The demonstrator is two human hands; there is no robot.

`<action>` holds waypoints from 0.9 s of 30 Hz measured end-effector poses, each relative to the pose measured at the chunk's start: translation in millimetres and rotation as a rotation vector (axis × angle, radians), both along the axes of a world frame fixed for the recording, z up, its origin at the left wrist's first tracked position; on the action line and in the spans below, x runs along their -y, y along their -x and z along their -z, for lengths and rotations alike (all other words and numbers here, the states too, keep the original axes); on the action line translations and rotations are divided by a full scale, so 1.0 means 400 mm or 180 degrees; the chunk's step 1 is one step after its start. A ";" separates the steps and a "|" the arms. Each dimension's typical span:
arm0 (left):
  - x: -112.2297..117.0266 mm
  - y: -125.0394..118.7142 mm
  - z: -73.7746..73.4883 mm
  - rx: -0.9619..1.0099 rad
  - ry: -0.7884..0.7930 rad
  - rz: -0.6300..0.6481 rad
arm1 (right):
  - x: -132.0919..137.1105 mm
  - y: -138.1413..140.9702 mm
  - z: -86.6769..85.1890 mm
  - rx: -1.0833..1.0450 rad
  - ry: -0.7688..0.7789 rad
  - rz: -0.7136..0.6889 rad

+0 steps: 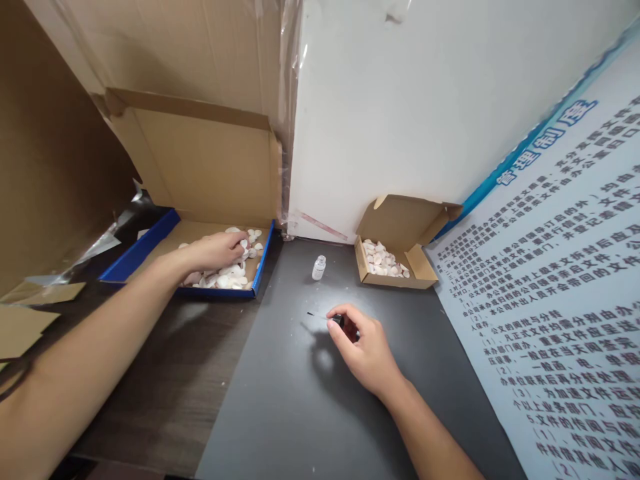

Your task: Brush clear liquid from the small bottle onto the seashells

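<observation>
My left hand point(217, 250) reaches into a blue-edged cardboard box point(145, 250) full of small white pieces point(233, 275); its fingers are pinched around some of them. My right hand point(363, 347) rests on the dark grey mat point(300, 400), its fingertips closed on a black cap with a thin brush point(330, 319) pointing left. A small clear open bottle point(319, 267) stands upright on the mat, a little beyond the right hand.
A smaller brown cardboard box point(415, 267) holding several white pieces sits at the back right. A white wall panel point(425, 113) and cardboard sheets point(165, 47) stand behind. A printed poster point(565, 300) leans on the right. Dark wooden tabletop point(165, 387) shows left of the mat.
</observation>
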State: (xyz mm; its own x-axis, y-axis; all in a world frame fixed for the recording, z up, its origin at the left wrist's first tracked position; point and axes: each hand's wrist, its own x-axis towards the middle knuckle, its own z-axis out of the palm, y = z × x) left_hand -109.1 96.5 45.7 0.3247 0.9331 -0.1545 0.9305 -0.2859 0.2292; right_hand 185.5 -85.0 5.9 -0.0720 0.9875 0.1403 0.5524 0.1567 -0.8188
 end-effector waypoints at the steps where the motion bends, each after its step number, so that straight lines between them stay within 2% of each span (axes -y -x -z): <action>1: -0.001 0.000 -0.002 -0.0060 -0.0023 -0.0006 | 0.000 0.000 0.000 0.0002 0.0002 -0.0001; 6: 0.000 0.006 -0.008 -0.0079 -0.0251 -0.0040 | -0.001 0.001 0.001 -0.0005 0.0055 -0.0048; 13: 0.018 0.007 -0.023 0.0106 -0.0079 0.0045 | 0.000 0.003 0.004 0.0049 0.0110 -0.0104; 17: 0.021 -0.007 -0.008 -0.0014 -0.0100 0.0069 | -0.002 0.003 0.006 0.0037 0.0125 -0.0102; 22: 0.030 -0.043 0.016 -0.0351 -0.0301 0.0393 | -0.002 0.004 0.006 0.0053 0.0129 -0.0103; 27: 0.031 -0.060 0.029 -0.0542 -0.0349 0.0417 | 0.000 0.003 0.007 0.0063 0.0151 -0.0105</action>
State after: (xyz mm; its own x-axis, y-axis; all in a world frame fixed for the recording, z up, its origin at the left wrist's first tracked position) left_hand -85.0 84.0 34.0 0.4220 0.8990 -0.1175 0.9064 -0.4211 0.0330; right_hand 184.4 -85.1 2.9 -0.1069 0.9901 0.0915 0.5638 0.1362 -0.8146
